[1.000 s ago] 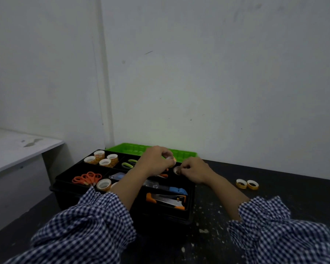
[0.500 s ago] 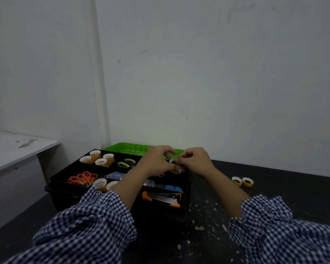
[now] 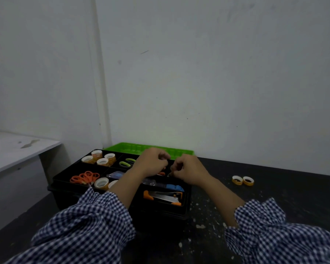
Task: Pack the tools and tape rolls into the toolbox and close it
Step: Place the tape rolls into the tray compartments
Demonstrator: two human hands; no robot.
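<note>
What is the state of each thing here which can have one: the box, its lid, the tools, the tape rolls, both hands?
toolbox: open.
green lid: folded back behind the box.
orange scissors: packed, lying in a compartment.
two tape rolls: outside, on the black table, unpacked.
left hand: curled over the box; grasp hidden.
right hand: the same.

Single head cam, wide-angle, looks fwd & down, close over toolbox (image 3: 65,197), wall (image 3: 217,73) straight ahead
</note>
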